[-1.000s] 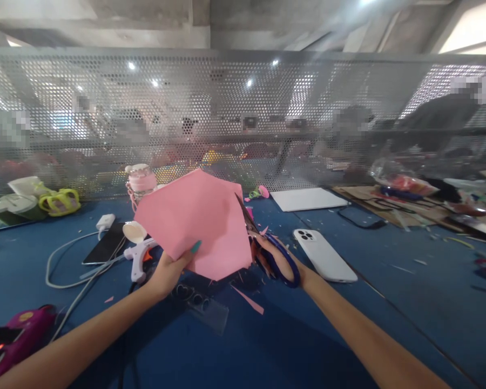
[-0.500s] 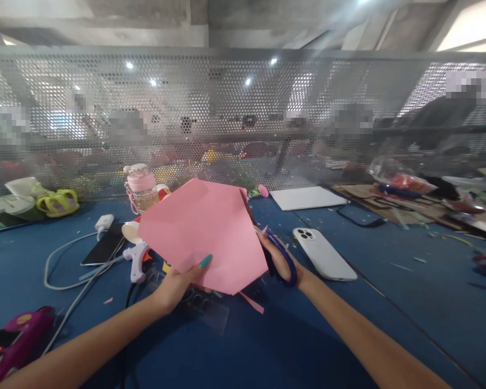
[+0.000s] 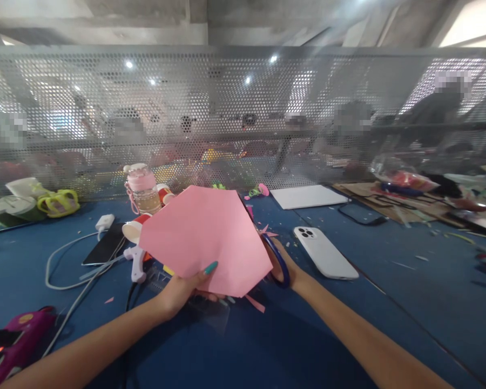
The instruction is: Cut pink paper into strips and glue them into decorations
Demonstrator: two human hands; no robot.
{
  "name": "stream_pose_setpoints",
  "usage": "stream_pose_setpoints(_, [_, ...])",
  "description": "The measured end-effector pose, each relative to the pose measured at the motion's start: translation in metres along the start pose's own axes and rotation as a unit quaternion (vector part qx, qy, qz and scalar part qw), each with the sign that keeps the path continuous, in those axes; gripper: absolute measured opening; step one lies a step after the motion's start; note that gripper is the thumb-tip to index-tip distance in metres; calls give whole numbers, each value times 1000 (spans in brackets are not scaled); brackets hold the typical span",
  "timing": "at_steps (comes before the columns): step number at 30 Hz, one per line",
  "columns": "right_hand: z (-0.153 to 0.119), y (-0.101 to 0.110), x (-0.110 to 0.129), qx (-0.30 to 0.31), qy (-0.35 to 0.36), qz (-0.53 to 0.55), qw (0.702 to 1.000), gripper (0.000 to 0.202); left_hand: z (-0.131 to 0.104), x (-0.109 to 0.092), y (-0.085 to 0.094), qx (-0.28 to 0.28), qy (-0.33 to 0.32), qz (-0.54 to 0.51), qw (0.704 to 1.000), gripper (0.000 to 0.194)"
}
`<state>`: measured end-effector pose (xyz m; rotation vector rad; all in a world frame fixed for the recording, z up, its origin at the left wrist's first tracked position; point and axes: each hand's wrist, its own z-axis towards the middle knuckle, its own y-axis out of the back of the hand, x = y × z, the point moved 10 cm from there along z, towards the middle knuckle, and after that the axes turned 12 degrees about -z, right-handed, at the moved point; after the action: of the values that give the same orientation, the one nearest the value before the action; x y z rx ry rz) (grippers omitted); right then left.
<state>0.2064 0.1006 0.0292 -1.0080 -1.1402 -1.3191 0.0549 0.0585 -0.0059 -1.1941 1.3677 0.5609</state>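
Observation:
A many-sided sheet of pink paper [image 3: 206, 237] is held up above the blue table, tilted toward me. My left hand [image 3: 186, 289] pinches its lower edge, thumb on top and fingers underneath. At the paper's right edge, my right hand [image 3: 285, 265] grips scissors with dark blue handles [image 3: 281, 265]. The blades and most of the right fingers are hidden by the paper. Thin pink offcuts [image 3: 255, 302] lie on the table below the sheet and to its right.
A white phone [image 3: 326, 253] lies to the right, white sheets [image 3: 308, 197] behind it. On the left are a glue gun [image 3: 136, 262], a black phone [image 3: 105, 244], a pink-lidded bottle [image 3: 142, 189], paper cups [image 3: 133, 229] and a purple power strip [image 3: 18, 337]. A perforated screen [image 3: 227, 119] stands behind.
The right hand and scissors have shifted slightly left, more behind the paper. The sheet's top edge has dipped and its right corner has moved a little right. The left hand keeps its pinch.

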Motion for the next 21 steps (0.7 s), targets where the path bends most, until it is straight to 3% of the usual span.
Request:
stream_pose_setpoints(5, [-2,2,5,16,34,-2,999,55,0,-3,3,-24,-5,34,999,34])
stream_pose_setpoints(8, [-2,10,10,-4,56,-26,998,57,1,-3,4,-22,-4,29,999,32])
stream_pose_setpoints(11, [1,20,-4,-28,-10,-46,998,54,5,-6,10,-34,-4,20,999,32])
stream_pose_setpoints(14, [5,25,-24,-8,-94,-48,994,59,9,-19,28,-96,-32,-5,995,32])
stream_pose_setpoints(18, [10,32,-34,18,-146,-44,988,65,17,-43,51,-140,-68,-36,987,30])
stream_pose_setpoints(21, [12,34,-33,18,-153,-40,987,64,22,-54,64,-156,-58,-56,984,23])
